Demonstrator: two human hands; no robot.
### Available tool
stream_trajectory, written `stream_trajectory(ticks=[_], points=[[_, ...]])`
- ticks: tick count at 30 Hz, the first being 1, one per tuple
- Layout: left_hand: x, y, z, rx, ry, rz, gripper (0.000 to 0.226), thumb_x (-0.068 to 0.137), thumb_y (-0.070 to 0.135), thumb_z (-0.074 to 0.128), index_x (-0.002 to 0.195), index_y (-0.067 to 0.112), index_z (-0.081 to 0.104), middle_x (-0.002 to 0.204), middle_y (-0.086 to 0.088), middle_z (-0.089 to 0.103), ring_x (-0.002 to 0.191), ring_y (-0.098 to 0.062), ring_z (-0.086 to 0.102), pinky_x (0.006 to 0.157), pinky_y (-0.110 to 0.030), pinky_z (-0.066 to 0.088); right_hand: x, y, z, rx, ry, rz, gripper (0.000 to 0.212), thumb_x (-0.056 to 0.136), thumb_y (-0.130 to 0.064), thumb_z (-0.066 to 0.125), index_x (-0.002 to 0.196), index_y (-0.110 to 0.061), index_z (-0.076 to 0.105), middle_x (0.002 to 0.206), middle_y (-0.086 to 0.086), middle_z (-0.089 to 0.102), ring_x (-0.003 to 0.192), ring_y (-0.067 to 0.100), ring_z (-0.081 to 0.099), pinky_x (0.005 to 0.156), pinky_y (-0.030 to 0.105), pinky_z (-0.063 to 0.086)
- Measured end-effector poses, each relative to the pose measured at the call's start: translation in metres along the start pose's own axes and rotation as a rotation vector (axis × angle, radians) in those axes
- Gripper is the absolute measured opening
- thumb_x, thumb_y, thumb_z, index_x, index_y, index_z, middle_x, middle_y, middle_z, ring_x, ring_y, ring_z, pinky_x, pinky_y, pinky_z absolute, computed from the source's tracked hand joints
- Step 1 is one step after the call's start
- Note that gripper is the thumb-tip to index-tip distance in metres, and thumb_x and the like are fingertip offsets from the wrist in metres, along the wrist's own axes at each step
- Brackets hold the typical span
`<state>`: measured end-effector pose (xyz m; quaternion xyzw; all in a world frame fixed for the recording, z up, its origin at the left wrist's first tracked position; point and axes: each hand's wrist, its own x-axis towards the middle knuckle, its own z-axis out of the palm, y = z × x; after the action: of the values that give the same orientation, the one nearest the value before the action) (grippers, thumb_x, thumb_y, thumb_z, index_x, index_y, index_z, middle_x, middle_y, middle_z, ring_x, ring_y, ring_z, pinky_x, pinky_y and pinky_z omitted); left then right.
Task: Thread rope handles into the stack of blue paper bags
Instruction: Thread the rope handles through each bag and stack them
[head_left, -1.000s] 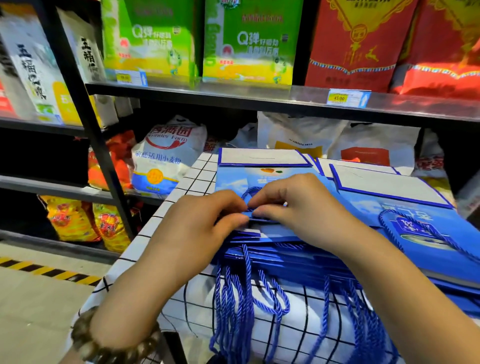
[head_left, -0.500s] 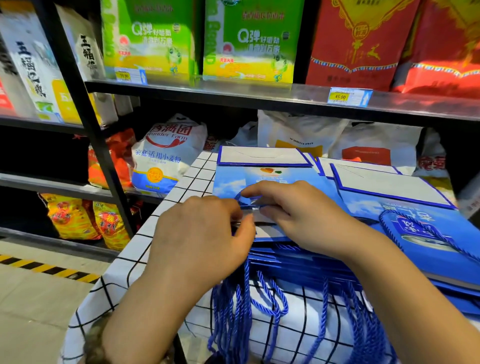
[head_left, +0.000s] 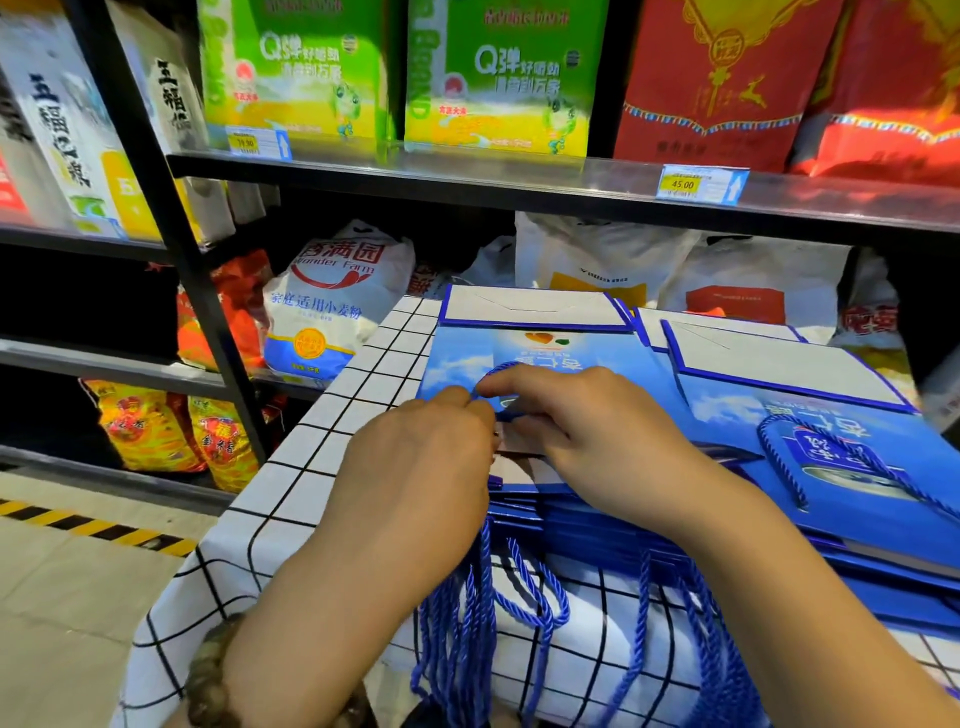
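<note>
As the left hand and right hand meet atop the flat blue paper bag stack on the checked counter, right fingers pinch the twisted blue rope handle looping just beyond. Left fingers curl alongside, grip hidden.

A stack of bags lies mid-bench, a second stack just right of it. Rope handles hang over the near edge — shelves stand behind the far edge.
</note>
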<state>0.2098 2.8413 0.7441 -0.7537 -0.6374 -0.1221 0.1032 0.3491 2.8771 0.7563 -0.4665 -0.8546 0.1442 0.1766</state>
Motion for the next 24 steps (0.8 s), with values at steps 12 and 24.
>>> stream_trajectory(ticks=[12, 24], points=[[-0.002, -0.015, 0.004, -0.622, 0.191, -0.184, 0.026, 0.072, 0.030, 0.071, 0.058, 0.021, 0.050, 0.066, 0.008, 0.064, 0.067, -0.011, 0.059, 0.065, -0.033, 0.046, -0.014, 0.013, 0.005, 0.267, 0.171, 0.084, 0.005, 0.081, -0.020, 0.066, 0.085, -0.022, 0.069, 0.078, -0.010, 0.066, 0.081, 0.012, 0.064, 0.080, 0.039, 0.051], [0.039, 0.000, 0.013, -0.635, -0.102, -0.150, 0.019, 0.072, 0.033, 0.070, 0.072, 0.027, 0.052, 0.065, 0.007, 0.059, 0.064, -0.014, 0.054, 0.064, -0.031, 0.046, -0.030, 0.008, 0.019, 0.128, 0.258, 0.015, 0.017, 0.073, -0.034, 0.063, 0.082, -0.023, 0.073, 0.079, -0.007, 0.074, 0.073, 0.016, 0.067, 0.070, 0.037, 0.054]])
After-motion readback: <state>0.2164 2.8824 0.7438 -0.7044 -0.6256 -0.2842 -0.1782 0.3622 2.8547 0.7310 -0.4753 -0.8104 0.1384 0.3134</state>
